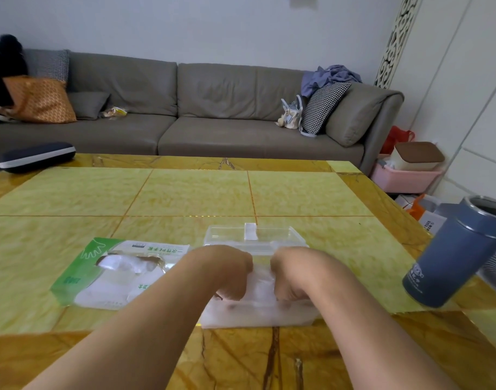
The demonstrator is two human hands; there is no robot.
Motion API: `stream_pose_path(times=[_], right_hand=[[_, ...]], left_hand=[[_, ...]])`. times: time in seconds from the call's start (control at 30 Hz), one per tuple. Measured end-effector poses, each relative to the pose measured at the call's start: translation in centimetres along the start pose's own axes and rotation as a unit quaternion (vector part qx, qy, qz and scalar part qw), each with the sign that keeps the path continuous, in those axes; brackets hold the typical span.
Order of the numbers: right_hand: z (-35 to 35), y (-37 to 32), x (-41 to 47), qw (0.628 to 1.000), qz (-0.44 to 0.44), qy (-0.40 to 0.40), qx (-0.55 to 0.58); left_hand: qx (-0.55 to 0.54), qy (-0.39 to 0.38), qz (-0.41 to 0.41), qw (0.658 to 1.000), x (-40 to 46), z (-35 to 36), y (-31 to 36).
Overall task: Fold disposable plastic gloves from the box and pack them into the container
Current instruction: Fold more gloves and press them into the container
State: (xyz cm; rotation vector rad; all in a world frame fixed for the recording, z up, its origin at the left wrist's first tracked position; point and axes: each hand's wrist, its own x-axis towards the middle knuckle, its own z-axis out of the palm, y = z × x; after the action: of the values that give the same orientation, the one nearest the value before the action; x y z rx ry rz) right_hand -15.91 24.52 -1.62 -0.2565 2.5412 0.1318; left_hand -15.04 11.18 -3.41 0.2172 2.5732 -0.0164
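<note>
Both our hands, left and right, curl fingers down into gloves filling the container; table beyond lies open.

Torn green-white glove box lies beside the glove-filled clear container.

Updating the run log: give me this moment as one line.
stage: packing | left hand: pressing folded gloves into clear container | right hand: same | container lid: open behind | glove box: left of container
</note>
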Motion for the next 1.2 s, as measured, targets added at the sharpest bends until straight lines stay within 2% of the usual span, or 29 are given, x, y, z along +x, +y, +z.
stream_pose_path(times=[0.1,0.23,0.43,0.5,0.57,0.67,0.73,0.8,0.9,0.97,1.1,1.2], right_hand=[[0.0,-0.1,0.6,1.000,-0.009,-0.020,-0.022],[0.4,-0.2,0.4,1.000,-0.012,0.002,-0.012],[0.7,0.8,-1.7,0.998,-0.018,0.051,0.022],[0.7,0.9,-2.4,0.995,-0.017,0.088,0.037],[0.7,0.8,-3.2,0.990,-0.023,0.129,0.060],[0.6,0.4,-3.8,0.976,-0.036,0.205,0.062],[0.6,-0.7,-3.8,0.956,-0.059,0.280,0.072],[1.0,-2.3,-3.9,0.929,-0.130,0.331,0.102],[1.7,-5.1,-4.4,0.897,-0.253,0.348,0.103],[2.3,-6.9,-4.3,0.883,-0.315,0.341,0.074],[4.0,-9.9,-3.3,0.880,-0.367,0.301,0.027],[4.6,-10.9,-2.7,0.886,-0.371,0.277,-0.008]], left_hand=[[0.015,0.011,-0.005,1.000,-0.5,0.0,0.9],[-0.011,0.029,0.007,0.999,-0.6,0.4,0.8],[-0.085,0.117,0.034,0.989,-2.6,1.5,-0.9],[-0.111,0.168,0.056,0.978,-3.4,2.0,-1.6],[-0.151,0.247,0.100,0.952,-4.4,2.5,-2.4],[-0.214,0.386,0.153,0.884,-6.2,2.8,-4.1],[-0.239,0.466,0.126,0.843,-6.9,3.4,-6.4],[-0.245,0.507,0.052,0.825,-7.1,4.4,-9.5],[-0.231,0.481,-0.049,0.844,-7.1,6.2,-13.8],[-0.232,0.439,-0.066,0.866,-7.1,7.0,-15.5],[-0.229,0.400,-0.080,0.884,-6.8,6.8,-16.2],[-0.242,0.376,-0.099,0.889,-6.6,6.4,-16.3]])
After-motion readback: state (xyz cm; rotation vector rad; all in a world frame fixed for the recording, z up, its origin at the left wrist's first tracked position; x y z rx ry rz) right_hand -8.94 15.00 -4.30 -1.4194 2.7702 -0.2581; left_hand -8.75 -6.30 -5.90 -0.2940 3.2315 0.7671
